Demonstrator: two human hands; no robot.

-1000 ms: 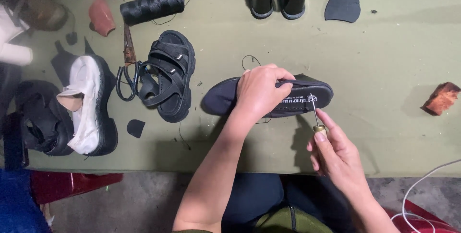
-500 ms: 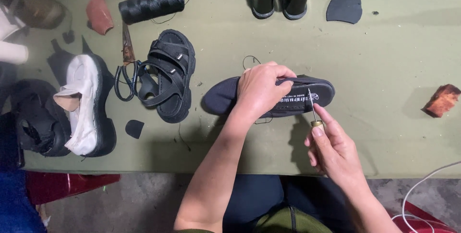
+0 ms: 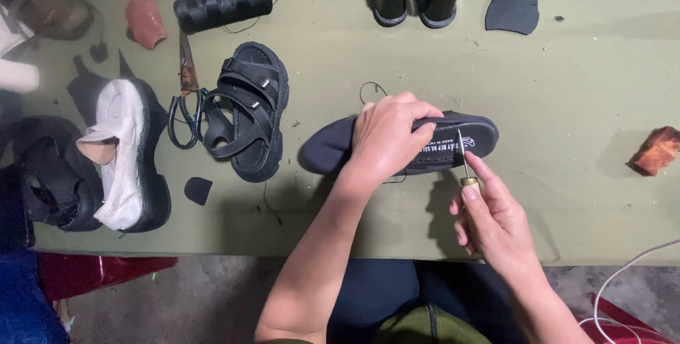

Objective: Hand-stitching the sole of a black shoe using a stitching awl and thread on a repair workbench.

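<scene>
Head view: your right hand (image 3: 492, 216) clenches an awl (image 3: 464, 163), its needle touching the near edge of a dark shoe sole (image 3: 453, 149). The sole lies lengthwise left to right on the green worktop (image 3: 581, 89), just beyond, with your left hand (image 3: 389, 138) clamped over its middle.

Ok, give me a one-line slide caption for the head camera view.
Left hand steadies a black shoe on a green table while the right hand sets a stitching awl against its sole.
</scene>
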